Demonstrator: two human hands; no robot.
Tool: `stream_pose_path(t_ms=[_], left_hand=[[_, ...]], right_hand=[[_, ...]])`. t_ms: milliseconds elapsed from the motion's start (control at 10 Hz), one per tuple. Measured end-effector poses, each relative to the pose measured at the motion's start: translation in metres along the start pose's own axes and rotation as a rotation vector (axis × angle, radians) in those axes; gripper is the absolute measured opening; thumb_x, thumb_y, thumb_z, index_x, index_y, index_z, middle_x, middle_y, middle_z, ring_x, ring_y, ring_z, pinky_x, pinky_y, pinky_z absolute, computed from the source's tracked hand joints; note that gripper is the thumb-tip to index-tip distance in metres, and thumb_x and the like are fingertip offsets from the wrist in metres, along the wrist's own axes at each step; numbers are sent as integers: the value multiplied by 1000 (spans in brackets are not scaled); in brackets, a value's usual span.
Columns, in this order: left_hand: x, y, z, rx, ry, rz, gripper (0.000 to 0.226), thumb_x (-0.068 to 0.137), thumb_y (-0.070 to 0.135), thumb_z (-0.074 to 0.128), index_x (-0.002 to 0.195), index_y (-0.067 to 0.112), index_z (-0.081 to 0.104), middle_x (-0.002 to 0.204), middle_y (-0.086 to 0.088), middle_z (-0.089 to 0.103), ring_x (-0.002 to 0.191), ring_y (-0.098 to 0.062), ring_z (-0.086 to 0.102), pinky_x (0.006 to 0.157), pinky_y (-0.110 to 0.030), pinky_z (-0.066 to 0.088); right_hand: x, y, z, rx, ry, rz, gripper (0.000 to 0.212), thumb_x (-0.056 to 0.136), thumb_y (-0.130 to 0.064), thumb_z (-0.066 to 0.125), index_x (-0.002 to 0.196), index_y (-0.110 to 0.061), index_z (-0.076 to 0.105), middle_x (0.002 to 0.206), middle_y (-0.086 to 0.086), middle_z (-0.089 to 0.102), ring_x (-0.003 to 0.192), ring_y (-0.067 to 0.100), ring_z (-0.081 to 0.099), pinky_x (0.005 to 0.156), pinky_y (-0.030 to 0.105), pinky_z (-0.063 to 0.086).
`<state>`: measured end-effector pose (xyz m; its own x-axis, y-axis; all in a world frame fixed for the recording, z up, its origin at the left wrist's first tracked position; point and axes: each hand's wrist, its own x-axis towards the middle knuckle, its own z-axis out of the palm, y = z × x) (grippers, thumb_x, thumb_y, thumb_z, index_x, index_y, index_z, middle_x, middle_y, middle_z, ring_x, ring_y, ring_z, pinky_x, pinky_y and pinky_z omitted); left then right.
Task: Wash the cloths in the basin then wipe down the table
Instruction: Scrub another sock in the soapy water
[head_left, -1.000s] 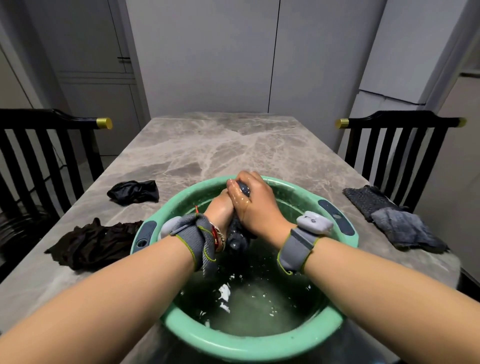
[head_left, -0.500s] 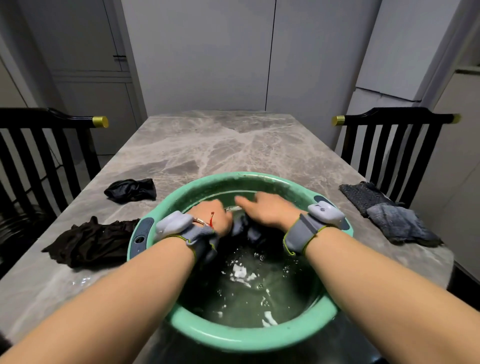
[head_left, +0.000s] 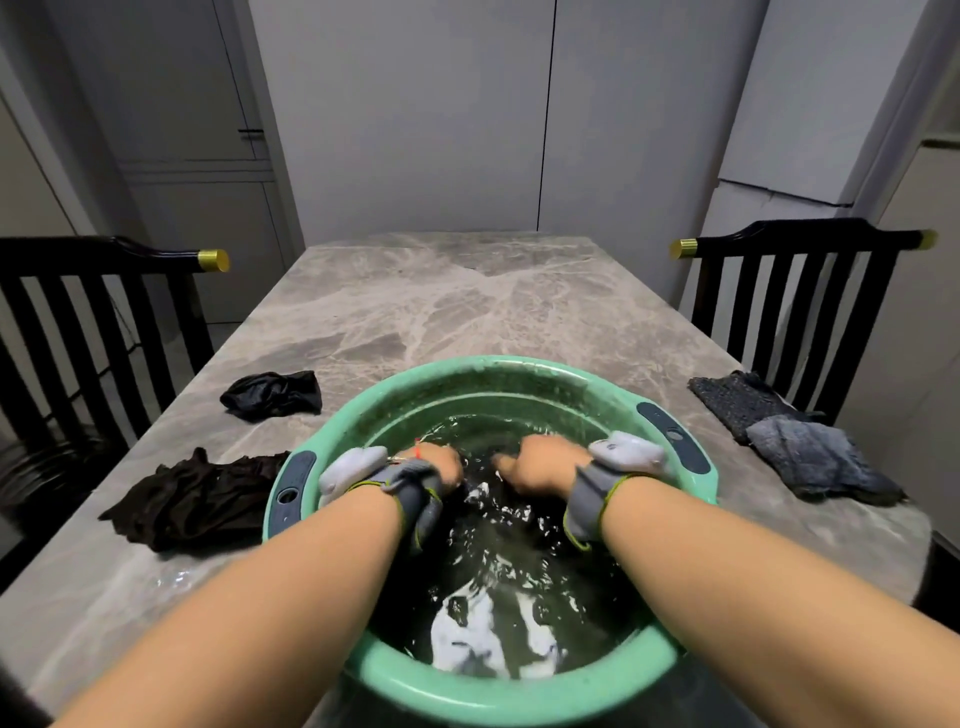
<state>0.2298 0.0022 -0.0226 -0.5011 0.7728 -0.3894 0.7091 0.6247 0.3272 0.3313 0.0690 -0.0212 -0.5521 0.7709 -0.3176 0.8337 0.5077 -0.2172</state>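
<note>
In the green basin (head_left: 519, 699) on the tabletop (head_left: 441, 312), left hand (head_left: 441, 465) and right hand (head_left: 540, 462) were sunk in churned water about a dark cloth (head_left: 480, 491), fingers submerged so their hold could not be told; step judged: washing; next move called for lifting and wringing it.

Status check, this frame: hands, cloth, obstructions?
Left hand and right hand in basin water, grip blurred. Dark cloth seemingly between them, submerged. Brown cloth by basin's left rim; no obstruction seen.
</note>
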Motion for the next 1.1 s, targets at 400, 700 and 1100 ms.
stream_pose_path(t_ms=[400, 700, 1100], left_hand=[[-17, 14, -34, -1299, -365, 213, 35, 91, 44, 40, 76, 18, 60, 68, -3, 65, 64, -17, 65, 64, -25, 53], [-1, 18, -25, -291, 358, 192, 41, 102, 20, 29, 120, -8, 52, 117, -33, 59, 110, -41, 57, 85, -37, 44], [-7, -1, 1, 667, 292, 155, 39, 92, 28, 49, 128, 15, 52, 132, -10, 52, 126, -29, 45, 98, -39, 40]], right_hand=[[-25, -39, -31, 1043, 579, -581, 15, 64, -30, 57, 72, -18, 54, 73, -2, 53, 73, 12, 49, 70, 21, 39], [4, -19, -29, 725, 656, -266, 26, 91, -25, 49, 67, -17, 44, 76, 10, 56, 82, 29, 55, 67, 30, 35], [-10, 11, -10, -289, -228, -24, 63, 92, -54, 47, 132, -6, 50, 138, 12, 50, 125, 28, 49, 100, 32, 38]])
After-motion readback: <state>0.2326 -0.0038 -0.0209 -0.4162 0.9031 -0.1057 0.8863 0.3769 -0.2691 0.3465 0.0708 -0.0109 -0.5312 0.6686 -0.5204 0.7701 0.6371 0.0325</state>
